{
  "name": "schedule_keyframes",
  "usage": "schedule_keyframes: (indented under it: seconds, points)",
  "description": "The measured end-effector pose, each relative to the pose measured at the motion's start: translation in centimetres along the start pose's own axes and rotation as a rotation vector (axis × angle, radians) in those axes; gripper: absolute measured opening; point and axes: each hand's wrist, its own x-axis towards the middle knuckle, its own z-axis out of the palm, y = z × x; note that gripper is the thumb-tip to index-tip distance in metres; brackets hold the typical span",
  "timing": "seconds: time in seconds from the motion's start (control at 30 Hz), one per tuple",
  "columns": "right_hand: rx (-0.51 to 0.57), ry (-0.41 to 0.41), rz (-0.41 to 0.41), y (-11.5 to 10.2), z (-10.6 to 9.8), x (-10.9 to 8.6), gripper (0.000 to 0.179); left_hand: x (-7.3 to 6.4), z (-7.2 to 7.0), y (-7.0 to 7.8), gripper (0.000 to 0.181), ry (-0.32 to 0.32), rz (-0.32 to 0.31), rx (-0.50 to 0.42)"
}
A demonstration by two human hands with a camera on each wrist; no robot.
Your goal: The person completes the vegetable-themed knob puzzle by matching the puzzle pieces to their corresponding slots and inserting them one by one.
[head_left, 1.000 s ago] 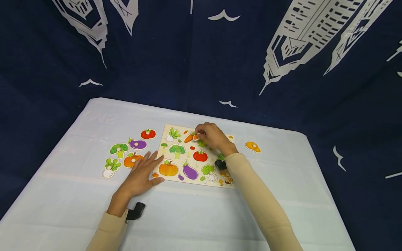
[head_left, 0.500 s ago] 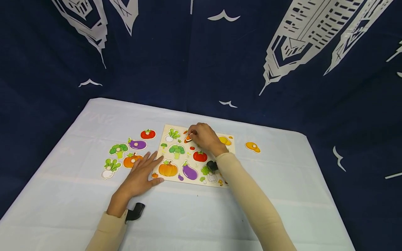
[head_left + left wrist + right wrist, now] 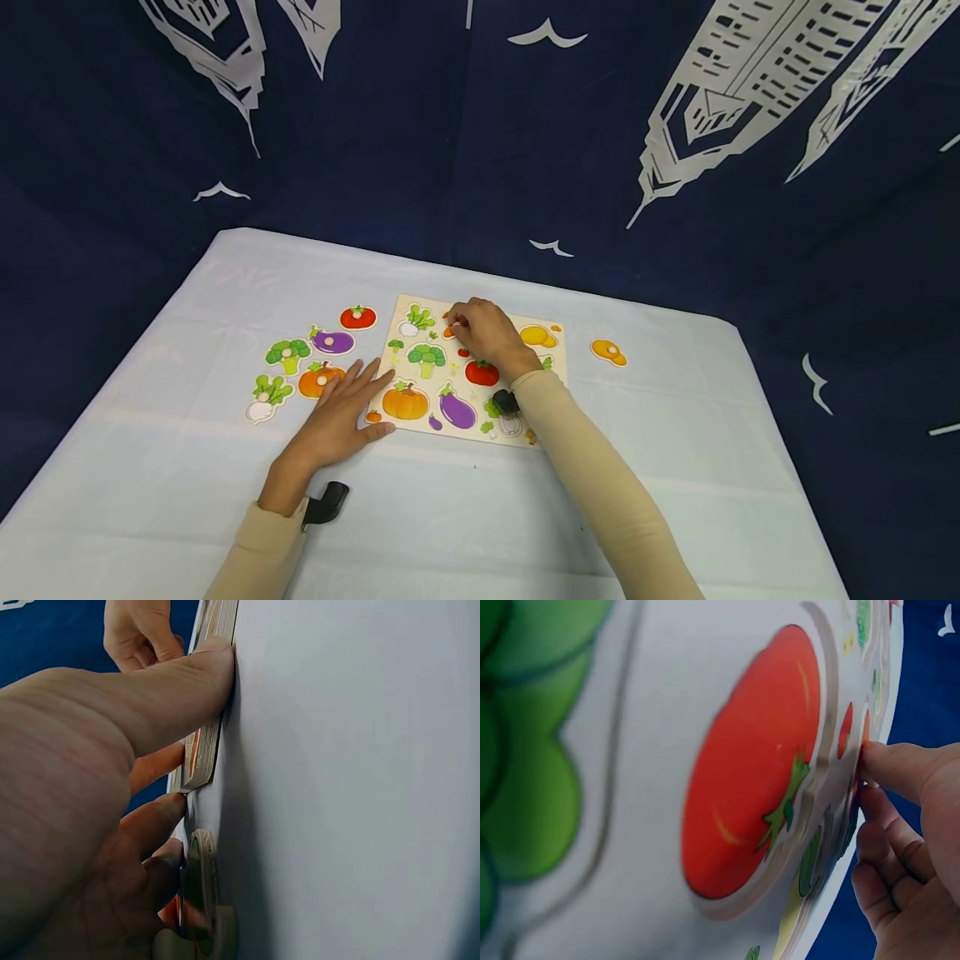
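A wooden vegetable puzzle board lies on the white-covered table. At its upper part my right hand pinches a carrot piece low over the carrot picture, mostly hidden by the fingers. In the right wrist view, the fingertips of the right hand meet the board beyond the tomato recess. Fingers spread, my left hand rests at the board's left edge. Its thumb touches the near edge in the left wrist view. Other fingertips lie by the pumpkin piece.
Left of the board lie loose knobbed pieces: tomato, eggplant, broccoli and white radish. A potato-like piece lies to the right. A dark blue printed curtain hangs behind the table.
My right hand has carried the carrot piece left and down onto the carrot picture, baring the yellow picture at upper right. The left hand stays in place. The head view has shifted slightly.
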Motion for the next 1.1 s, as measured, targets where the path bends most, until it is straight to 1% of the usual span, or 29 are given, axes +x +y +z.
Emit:
schedule_keyframes:
  seconds: [0.17,0.47,0.63,0.8,0.9,1.1]
  points:
    - [-0.009,-0.016,-0.018,-0.1,0.1,-0.1,0.013,0.0,-0.1,0.2,0.079,0.002,0.005,0.001]
    - [-0.010,-0.030,-0.027,-0.1,0.1,-0.1,0.014,-0.1,-0.3,0.3,0.077,0.008,0.013,0.009]
    - [0.005,-0.032,-0.008,0.0,-0.1,-0.1,0.023,0.0,-0.3,0.3,0.078,0.006,0.006,0.007]
    - [0.054,-0.032,0.015,-0.1,-0.8,-0.3,0.027,0.0,-0.3,0.3,0.077,0.011,0.010,0.006]
    - [0.074,-0.020,0.021,0.1,-1.4,-0.7,0.028,-0.1,-0.3,0.3,0.077,0.013,0.010,0.000]
    - [0.085,0.051,-0.015,1.0,-3.0,-1.5,0.026,0.0,-0.1,0.2,0.079,0.000,-0.003,-0.003]
